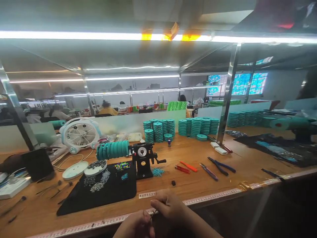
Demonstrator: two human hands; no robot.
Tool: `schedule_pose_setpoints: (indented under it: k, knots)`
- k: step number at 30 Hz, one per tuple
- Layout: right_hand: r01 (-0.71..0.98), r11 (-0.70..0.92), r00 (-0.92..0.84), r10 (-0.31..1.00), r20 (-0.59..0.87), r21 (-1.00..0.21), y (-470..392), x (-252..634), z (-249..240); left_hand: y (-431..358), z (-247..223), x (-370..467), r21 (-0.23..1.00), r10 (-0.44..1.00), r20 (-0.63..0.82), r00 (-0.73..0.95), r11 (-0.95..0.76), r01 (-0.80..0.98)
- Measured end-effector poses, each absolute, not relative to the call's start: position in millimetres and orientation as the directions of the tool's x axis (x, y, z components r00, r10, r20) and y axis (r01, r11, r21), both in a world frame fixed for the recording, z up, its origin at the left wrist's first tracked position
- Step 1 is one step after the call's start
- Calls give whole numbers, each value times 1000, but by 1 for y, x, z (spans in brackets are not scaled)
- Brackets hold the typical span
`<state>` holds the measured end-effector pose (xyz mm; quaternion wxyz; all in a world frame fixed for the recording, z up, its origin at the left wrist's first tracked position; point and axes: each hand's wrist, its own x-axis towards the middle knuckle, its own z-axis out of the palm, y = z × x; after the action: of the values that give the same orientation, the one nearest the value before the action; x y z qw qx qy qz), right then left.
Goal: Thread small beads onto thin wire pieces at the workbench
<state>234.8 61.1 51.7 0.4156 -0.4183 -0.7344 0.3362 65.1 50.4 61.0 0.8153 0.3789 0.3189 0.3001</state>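
Both of my hands are at the table's front edge, fingertips close together. My right hand is closed in a pinch, thumb pointing left. Lower and to its left, my left hand is also closed, its fingers partly cut off by the bottom of the view. Between them runs a thin dark strand, too small to make out in detail. Just beyond the fingers lies a small clear slotted strip. A black mat to the left bears silver bits, coloured beads and short blue pieces.
A hand-cranked winder carries teal spools. Pliers, tweezers and orange and red tools lie to the right. Teal spool stacks, a white fan and a white dish stand farther back. A measuring tape lines the front edge.
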Motion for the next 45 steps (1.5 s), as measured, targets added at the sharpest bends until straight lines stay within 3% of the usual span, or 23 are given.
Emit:
schedule_pose_setpoints:
  k: [4,15,27,34,45]
  knots:
    - [263,412,-350,883,312,-873,72,241,46,52,52,74,764,704,-372,605,602,-231]
    - [130,345,-332,899,287,-930,68,246,46,46,46,79,704,648,-412,640,673,-229]
    - [26,268,-282,926,250,-963,70,246,45,41,49,79,746,687,-424,590,634,-202]
    - [-46,195,-220,955,201,-980,69,252,48,29,62,76,755,651,-481,587,648,-99]
    - [-65,175,-168,968,184,-982,70,251,45,27,54,73,753,636,-478,605,651,-90]
